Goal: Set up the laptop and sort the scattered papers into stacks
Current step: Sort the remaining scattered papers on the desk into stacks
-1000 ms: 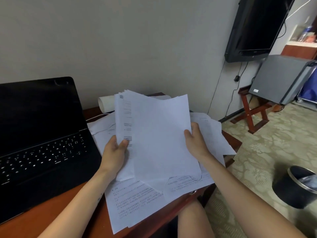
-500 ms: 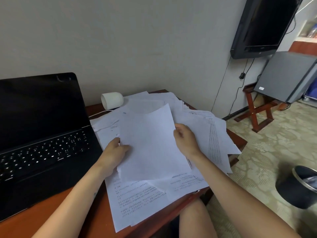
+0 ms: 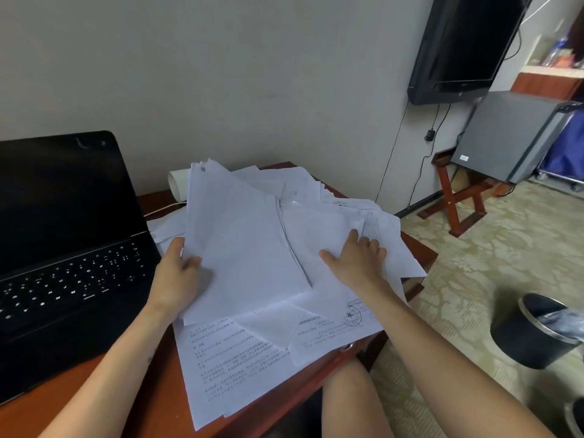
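An open black laptop [image 3: 66, 248] with a dark screen sits at the left of the wooden desk [image 3: 132, 403]. My left hand [image 3: 177, 276] grips the left edge of a bundle of white sheets [image 3: 240, 245], tilted up off the desk. My right hand [image 3: 357, 260] lies flat with spread fingers on the loose papers [image 3: 331, 226] to the bundle's right. More printed pages [image 3: 234, 365] lie scattered under both hands and hang over the desk's front edge.
A white cylinder [image 3: 177, 184] with a white cable stands behind the papers by the wall. To the right are a wall-mounted television [image 3: 467, 42], a grey case [image 3: 508, 134] on a wooden stand, and a black waste bin [image 3: 537, 333] on the carpet.
My right hand let go of the bundle and moved right onto the loose papers on the desk. My left hand alone now holds the bundle, which dropped lower and then tilted up.
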